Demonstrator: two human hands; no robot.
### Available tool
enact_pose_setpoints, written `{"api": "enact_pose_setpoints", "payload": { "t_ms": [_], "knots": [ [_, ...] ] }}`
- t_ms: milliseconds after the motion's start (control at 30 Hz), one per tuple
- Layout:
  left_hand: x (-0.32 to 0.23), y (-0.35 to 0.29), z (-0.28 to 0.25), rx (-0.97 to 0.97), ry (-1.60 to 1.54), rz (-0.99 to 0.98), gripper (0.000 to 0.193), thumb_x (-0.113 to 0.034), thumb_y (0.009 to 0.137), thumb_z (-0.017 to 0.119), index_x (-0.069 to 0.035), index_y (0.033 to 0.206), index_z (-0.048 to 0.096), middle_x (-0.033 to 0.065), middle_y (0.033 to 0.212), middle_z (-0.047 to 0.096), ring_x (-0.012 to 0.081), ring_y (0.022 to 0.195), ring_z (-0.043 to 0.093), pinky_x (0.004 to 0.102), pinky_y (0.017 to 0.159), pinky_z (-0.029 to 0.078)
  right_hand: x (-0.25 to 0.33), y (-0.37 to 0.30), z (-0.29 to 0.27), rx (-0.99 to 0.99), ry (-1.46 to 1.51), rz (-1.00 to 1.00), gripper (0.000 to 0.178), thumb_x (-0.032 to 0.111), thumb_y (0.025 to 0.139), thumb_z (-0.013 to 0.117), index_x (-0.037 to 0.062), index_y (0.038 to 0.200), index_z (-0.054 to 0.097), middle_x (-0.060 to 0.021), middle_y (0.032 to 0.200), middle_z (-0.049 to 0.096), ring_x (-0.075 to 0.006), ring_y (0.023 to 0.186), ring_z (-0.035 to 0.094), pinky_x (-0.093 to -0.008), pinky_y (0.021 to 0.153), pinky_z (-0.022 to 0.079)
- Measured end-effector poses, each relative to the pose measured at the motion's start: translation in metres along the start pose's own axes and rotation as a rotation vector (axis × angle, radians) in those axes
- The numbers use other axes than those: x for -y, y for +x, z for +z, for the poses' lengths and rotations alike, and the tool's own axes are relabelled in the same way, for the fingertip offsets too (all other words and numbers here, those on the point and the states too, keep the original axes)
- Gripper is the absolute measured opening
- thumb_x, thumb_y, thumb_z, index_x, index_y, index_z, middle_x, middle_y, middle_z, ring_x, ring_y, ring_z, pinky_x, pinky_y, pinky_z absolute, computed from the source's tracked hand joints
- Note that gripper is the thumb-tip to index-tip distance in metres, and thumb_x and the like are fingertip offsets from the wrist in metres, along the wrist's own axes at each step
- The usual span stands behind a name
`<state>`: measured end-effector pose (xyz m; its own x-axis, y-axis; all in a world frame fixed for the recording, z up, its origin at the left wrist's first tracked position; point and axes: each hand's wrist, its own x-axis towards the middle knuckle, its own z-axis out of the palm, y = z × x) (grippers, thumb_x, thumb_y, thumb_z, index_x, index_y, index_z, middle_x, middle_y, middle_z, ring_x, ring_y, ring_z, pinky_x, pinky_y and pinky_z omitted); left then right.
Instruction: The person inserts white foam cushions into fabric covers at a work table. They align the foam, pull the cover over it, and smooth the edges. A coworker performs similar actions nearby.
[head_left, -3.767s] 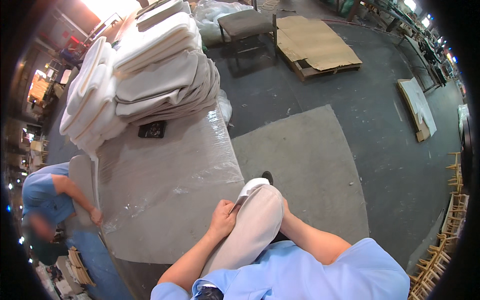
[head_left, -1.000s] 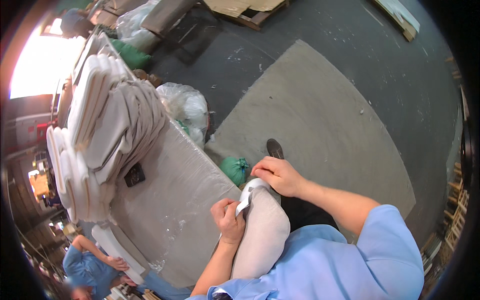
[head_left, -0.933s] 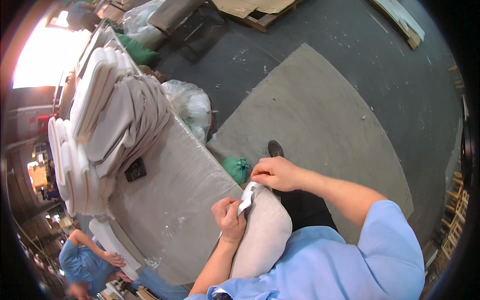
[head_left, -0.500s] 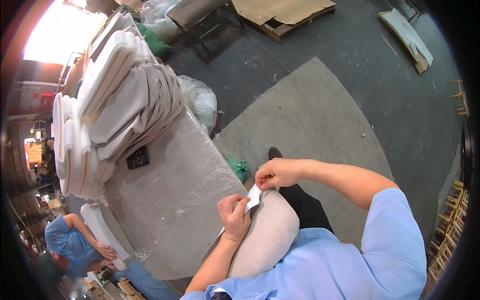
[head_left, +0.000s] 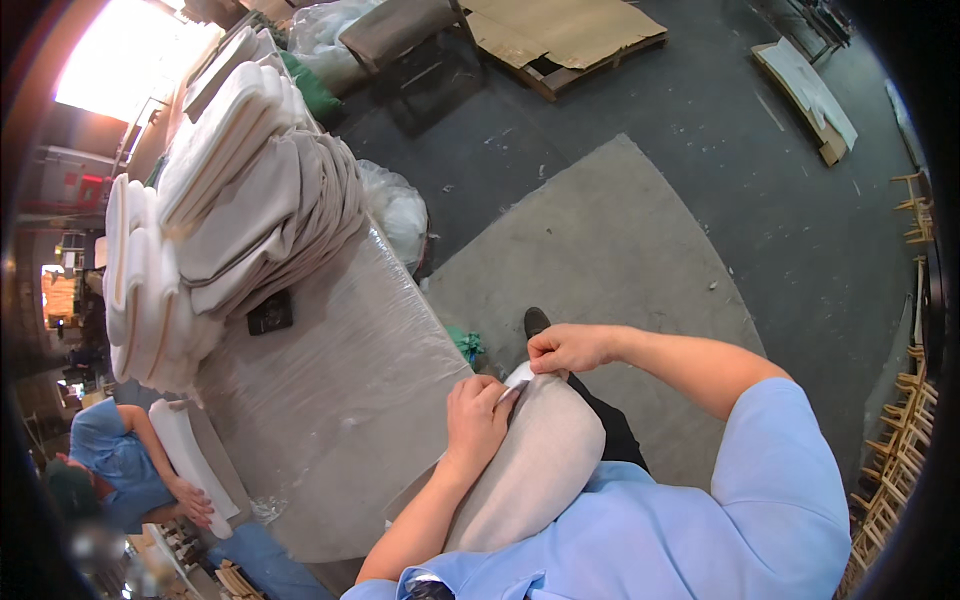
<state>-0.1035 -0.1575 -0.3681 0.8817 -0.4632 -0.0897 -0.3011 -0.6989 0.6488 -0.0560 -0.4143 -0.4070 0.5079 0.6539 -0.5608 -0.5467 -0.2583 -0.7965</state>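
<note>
Both Our Hands at the Far End of a Grey Cushion

We have a plump grey cushion (head_left: 535, 470) in front of our light blue shirt (head_left: 640, 530), just off the near edge of the film-wrapped surface (head_left: 345, 410), beside its right corner. Our left hand (head_left: 478, 415) is at the cushion's left side, its fingers curled narrow on a pale flap (head_left: 508, 394) at the rim of the cover. Our right hand (head_left: 570, 348) is at the far end, thumb and fingertips pinched together against the cushion; we cannot tell exactly what is between them. A bit of white padding (head_left: 519, 374) shows between our two hands.

At the far end of the surface we have folded grey fabric (head_left: 275, 220) in a draping stack, with folded white batting (head_left: 225, 130) behind it and another white pile (head_left: 145, 290) along the left edge. A dark, flat object (head_left: 270, 313) lies on the surface just in front of the grey stack. Outside the left edge, a co-worker in blue (head_left: 120, 465) has both hands on a long white and grey piece (head_left: 192, 465).

Off the right edge, on the floor, we see a clear plastic bag (head_left: 392, 212) farther along and a green bundle (head_left: 467, 343) near the right corner. Our dark shoe (head_left: 537, 321) rests on a grey sheet (head_left: 620, 250) spread over the floor.
</note>
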Motion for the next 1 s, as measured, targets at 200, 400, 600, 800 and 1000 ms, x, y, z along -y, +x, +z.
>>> {"api": "enact_pose_setpoints", "payload": {
  "t_ms": [200,400,600,800,1000],
  "knots": [
    [0.005,0.028,0.021,0.159,-0.001,-0.067,0.027,-0.025,0.101,0.068,0.0,0.094,0.075,0.0183,0.095,0.071,0.0404,0.095,0.064,0.0498,0.086,0.051,-0.029,0.003,0.021,-0.299,0.097,0.052,0.025,0.025,0.108,0.063,0.0037,0.097,0.065,-0.0018,0.087,0.062,-0.0122,0.077,0.055,-0.033,0.067,0.049],
    [0.01,0.043,0.037,0.323,0.094,-0.195,0.037,-0.029,0.106,0.06,0.001,0.089,0.072,0.0234,0.092,0.073,0.044,0.095,0.065,0.0535,0.087,0.05,-0.058,0.022,0.031,-0.459,0.353,0.219,0.025,0.025,0.108,0.066,0.0049,0.093,0.065,-0.0011,0.082,0.061,-0.0121,0.076,0.053,-0.0343,0.065,0.046],
    [0.016,0.052,0.048,0.403,0.203,-0.281,0.037,-0.031,0.104,0.062,0.0,0.092,0.077,0.0219,0.096,0.076,0.0407,0.103,0.065,0.0545,0.104,0.044,-0.072,0.041,0.029,-0.438,0.593,0.373,0.022,0.022,0.106,0.069,0.0073,0.091,0.065,-0.0006,0.081,0.062,-0.0116,0.07,0.054,-0.0353,0.061,0.046],
    [0.032,0.053,0.061,0.298,0.279,-0.158,0.036,-0.031,0.102,0.065,0.0,0.096,0.082,0.0177,0.101,0.075,0.0359,0.114,0.063,0.0527,0.124,0.032,-0.088,0.056,0.032,-0.343,0.736,0.477,0.021,0.023,0.106,0.07,0.0088,0.091,0.066,-0.0005,0.08,0.064,-0.0116,0.067,0.058,-0.0354,0.059,0.048],
    [0.038,0.052,0.059,0.423,0.259,-0.136,0.035,-0.029,0.102,0.064,0.001,0.094,0.08,0.0193,0.104,0.073,0.0379,0.12,0.061,0.0562,0.124,0.03,-0.119,0.059,0.054,-0.248,1.06,0.407,0.021,0.029,0.107,0.07,0.01,0.098,0.068,-0.0012,0.089,0.07,-0.0129,0.074,0.067,-0.0343,0.067,0.056]
  ]
}}
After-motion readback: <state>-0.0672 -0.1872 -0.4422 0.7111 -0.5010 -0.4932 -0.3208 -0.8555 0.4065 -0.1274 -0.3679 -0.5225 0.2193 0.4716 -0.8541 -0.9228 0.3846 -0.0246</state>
